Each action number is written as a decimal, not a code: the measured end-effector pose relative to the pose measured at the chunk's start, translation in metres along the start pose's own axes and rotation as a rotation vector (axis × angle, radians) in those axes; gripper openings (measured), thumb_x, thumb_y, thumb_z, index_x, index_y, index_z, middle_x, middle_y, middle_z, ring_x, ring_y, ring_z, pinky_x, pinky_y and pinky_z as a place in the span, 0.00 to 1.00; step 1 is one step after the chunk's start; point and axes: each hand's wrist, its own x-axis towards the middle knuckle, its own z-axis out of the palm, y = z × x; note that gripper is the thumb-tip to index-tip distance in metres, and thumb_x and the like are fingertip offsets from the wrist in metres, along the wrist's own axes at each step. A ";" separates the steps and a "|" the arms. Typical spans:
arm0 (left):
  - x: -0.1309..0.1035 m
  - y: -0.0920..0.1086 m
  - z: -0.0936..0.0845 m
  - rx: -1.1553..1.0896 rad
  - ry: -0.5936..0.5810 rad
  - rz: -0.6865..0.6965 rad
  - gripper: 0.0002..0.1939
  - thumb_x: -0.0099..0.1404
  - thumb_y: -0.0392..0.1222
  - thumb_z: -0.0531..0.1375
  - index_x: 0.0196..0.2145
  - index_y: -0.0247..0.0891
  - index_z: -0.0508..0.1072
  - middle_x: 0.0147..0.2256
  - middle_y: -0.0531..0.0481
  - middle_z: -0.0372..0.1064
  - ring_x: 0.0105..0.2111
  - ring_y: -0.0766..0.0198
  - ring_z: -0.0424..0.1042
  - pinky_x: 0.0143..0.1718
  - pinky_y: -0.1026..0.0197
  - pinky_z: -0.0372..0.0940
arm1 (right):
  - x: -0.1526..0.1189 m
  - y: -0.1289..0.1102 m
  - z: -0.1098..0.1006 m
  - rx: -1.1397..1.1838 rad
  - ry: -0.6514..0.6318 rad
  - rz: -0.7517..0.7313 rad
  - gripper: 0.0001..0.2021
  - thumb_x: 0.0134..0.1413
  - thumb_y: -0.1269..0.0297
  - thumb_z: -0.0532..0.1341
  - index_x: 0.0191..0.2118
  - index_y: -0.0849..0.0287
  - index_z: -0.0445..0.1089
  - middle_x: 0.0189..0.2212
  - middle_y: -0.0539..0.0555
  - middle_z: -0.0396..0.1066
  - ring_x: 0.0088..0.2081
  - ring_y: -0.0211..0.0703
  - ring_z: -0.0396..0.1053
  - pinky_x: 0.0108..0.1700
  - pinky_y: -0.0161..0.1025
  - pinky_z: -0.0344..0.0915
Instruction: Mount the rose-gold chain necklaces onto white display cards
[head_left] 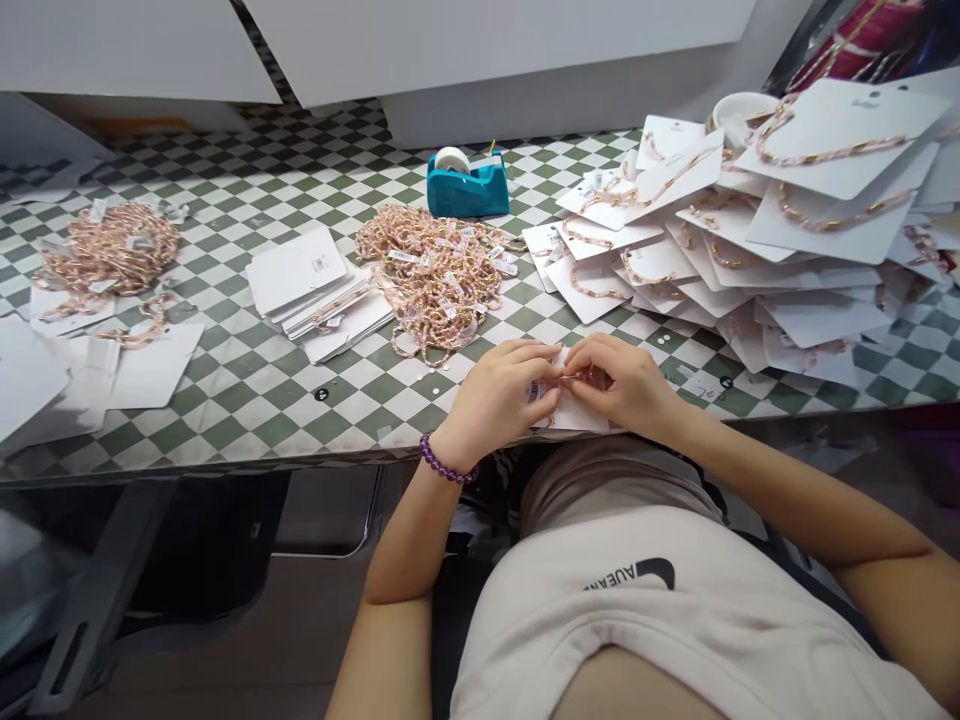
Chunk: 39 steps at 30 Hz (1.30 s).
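Observation:
Close to the table's front edge, my left hand point(504, 393) and my right hand point(626, 385) meet over a white display card point(579, 414). The fingertips of both are pinched together on a thin pink and gold beaded necklace point(592, 377), mostly covered by the fingers. A small tag shows beside my left fingers. Left of my hands lies a heap of loose beaded necklaces point(439, 275) with small white tags. Next to that heap is a stack of white cards point(300, 275), with a beaded strand lying across it.
A teal tape dispenser point(469, 188) stands behind the heap. On the right, carded necklaces point(750, 240) are piled high, with a white roll point(742, 108) behind. Another necklace heap point(112, 248) and loose cards point(154, 368) lie far left. White panels point(487, 45) hang over the checkered table's back.

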 end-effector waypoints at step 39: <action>0.002 0.007 0.006 0.068 0.031 -0.037 0.02 0.62 0.32 0.61 0.34 0.36 0.72 0.46 0.43 0.77 0.48 0.56 0.74 0.52 0.54 0.70 | 0.052 0.004 -0.035 -0.273 -0.589 0.399 0.18 0.56 0.55 0.64 0.22 0.60 0.64 0.19 0.49 0.64 0.24 0.36 0.58 0.27 0.37 0.50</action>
